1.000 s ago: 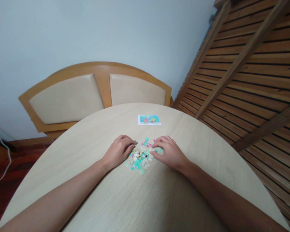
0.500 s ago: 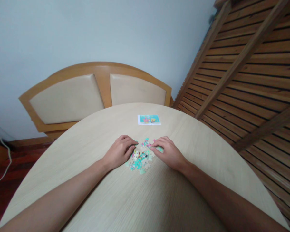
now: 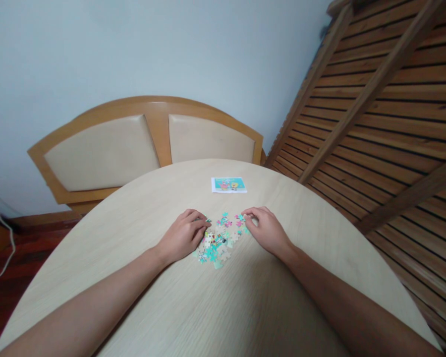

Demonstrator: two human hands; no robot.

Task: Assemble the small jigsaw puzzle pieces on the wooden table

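Observation:
A loose heap of jigsaw puzzle pieces (image 3: pixel 217 243) in teal, pink, cream and pale green lies on the round table (image 3: pixel 193 307). At the heap's left edge rests my left hand (image 3: pixel 188 232), fingers loosely bent and the thumb a little apart from them. A teal piece shows by its fingertips; I see nothing held. On the upper right side is my right hand (image 3: pixel 265 229), its thumb and forefinger closed at a small teal puzzle piece (image 3: pixel 241 217). Pink pieces (image 3: pixel 239 223) lie beside those fingertips.
Beyond the heap lies a picture card (image 3: pixel 229 185) with two cartoon figures on teal. A wooden headboard (image 3: pixel 158 126) with cream panels stands past the table's far edge. Slatted wood (image 3: pixel 386 114) leans along the right. A white cable (image 3: pixel 11 243) hangs at far left.
My right hand has moved right, away from the heap's middle, and pink and teal pieces now show beside its fingertips. My left hand has stayed nearly still.

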